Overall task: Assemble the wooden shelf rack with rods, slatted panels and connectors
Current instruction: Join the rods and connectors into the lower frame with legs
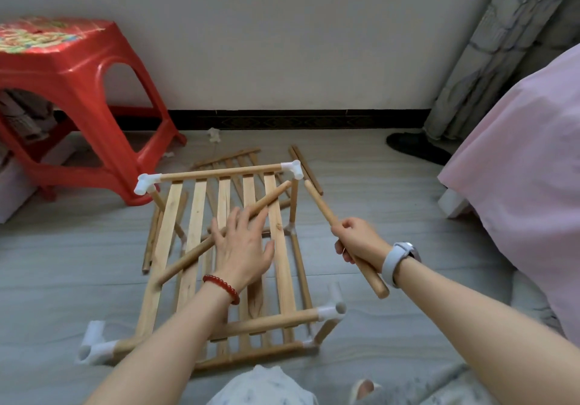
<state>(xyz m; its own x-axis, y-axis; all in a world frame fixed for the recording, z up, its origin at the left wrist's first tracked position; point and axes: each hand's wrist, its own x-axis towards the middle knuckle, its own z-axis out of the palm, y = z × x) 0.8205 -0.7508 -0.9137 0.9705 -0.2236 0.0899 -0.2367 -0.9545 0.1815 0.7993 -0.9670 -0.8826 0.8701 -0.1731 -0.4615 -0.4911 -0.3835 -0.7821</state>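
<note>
The fingers of my left hand are lying spread and nearly straight over a loose rod that is slanting across the slatted panel of the half-built rack, while my right hand is curling tightly round a second rod, holding it in the air just right of the rack. Beyond my fingertips a white connector is capping the far right corner and another connector the far left, with spare slats lying on the floor behind them and a red stool standing off to the left.
</note>
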